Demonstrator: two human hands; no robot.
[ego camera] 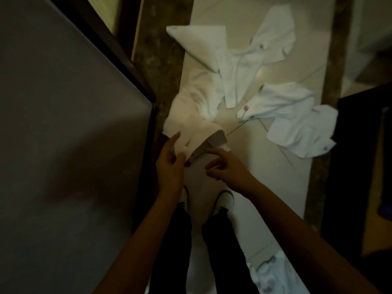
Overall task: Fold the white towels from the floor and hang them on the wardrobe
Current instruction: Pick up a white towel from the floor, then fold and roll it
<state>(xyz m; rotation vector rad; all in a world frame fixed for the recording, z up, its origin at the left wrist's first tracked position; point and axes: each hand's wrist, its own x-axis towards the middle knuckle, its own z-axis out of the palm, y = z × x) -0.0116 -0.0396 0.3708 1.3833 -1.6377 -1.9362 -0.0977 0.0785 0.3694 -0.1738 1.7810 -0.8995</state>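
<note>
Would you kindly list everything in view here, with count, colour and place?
held towel: one, white, partly folded, in front of both hands
loose towels: several, white, strewn overlapping on the floor beyond the hands; exact count unclear
bottom towel: one, white, crumpled, behind the right foot
floor: pale tiles, with darker mottled strips at each side
panel: one, grey with a dark frame, filling the left
dark furniture: one, black, right edge
shoes: two, white, below the hands
trousers: dark, bottom centre
left hand: grips the towel's near edge
right hand: fingers loosely extended beside the towel; contact unclear
</note>
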